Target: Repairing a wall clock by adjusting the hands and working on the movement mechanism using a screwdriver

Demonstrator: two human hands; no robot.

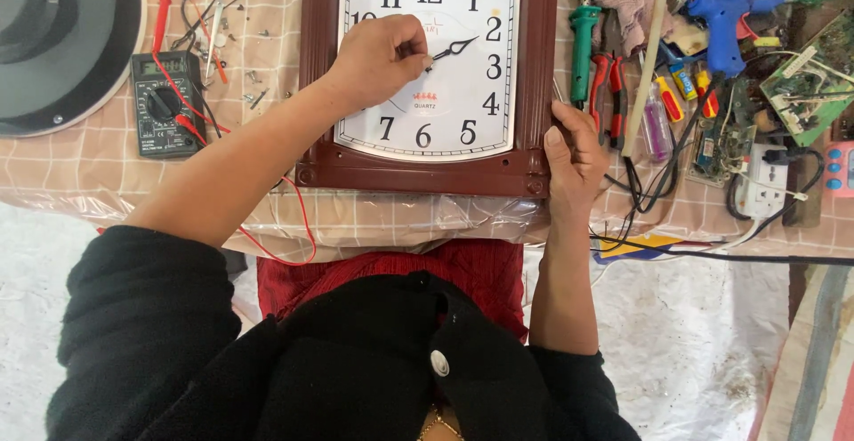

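The wall clock (427, 76) lies face up on the checked tablecloth (80, 169), its dark brown frame square to the person and its white dial bare, with no cover pane that I can make out. The black hour hand (455, 48) points up and to the right from the dial's centre. The left hand (378, 58) rests on the dial with its fingers (411, 49) drawn together at the centre, pinched on or right at the hub where the clock hands mount; whether a second clock hand lies under those fingertips is hidden.

The right hand (574, 152) clamps the frame's lower right corner, thumb on top along the edge and the other fingers wrapped out of sight beneath it.

As a judgement, the work on the clock hands is partway through: one hand sits on its hub, the fitting at the centre is being done now, and nothing shows the dial closed up again.

Just beyond the right thumb lie a green-handled screwdriver (583, 49) and red-handled pliers (609, 94); farther out are a blue glue gun (725, 14) and circuit boards (805, 85). Well to the left of the pinching fingers sits a black multimeter (160, 107) with red leads.
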